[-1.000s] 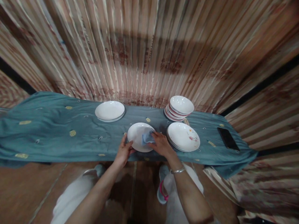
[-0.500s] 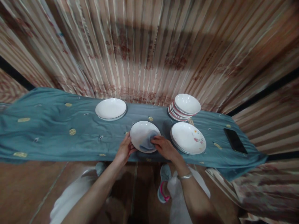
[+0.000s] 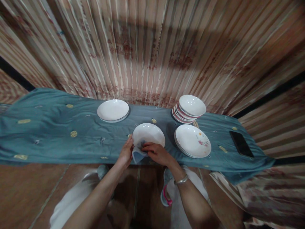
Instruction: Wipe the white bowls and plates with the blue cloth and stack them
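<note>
A white plate [image 3: 151,132] is at the front middle of the cloth-covered table. My left hand [image 3: 126,151] grips its left rim, fingers partly hidden by the plate and cloth. Bunched in my right hand [image 3: 157,152] is a blue-grey cloth [image 3: 138,154], pressed on the plate's near left part, with a corner hanging over the near rim. To the right stands a stack of plates [image 3: 190,140], the top one with a floral print. Farther left lies another small stack of white plates [image 3: 113,109].
Stacked bowls [image 3: 192,105] with red-banded sides stand at the back right. A dark phone [image 3: 241,143] lies near the right end of the teal tablecloth [image 3: 52,133]. Behind the table hangs a pleated curtain [image 3: 143,47].
My right hand has moved the cloth left and nearer, from the plate's right middle to its near left edge. My left hand stays on the rim.
</note>
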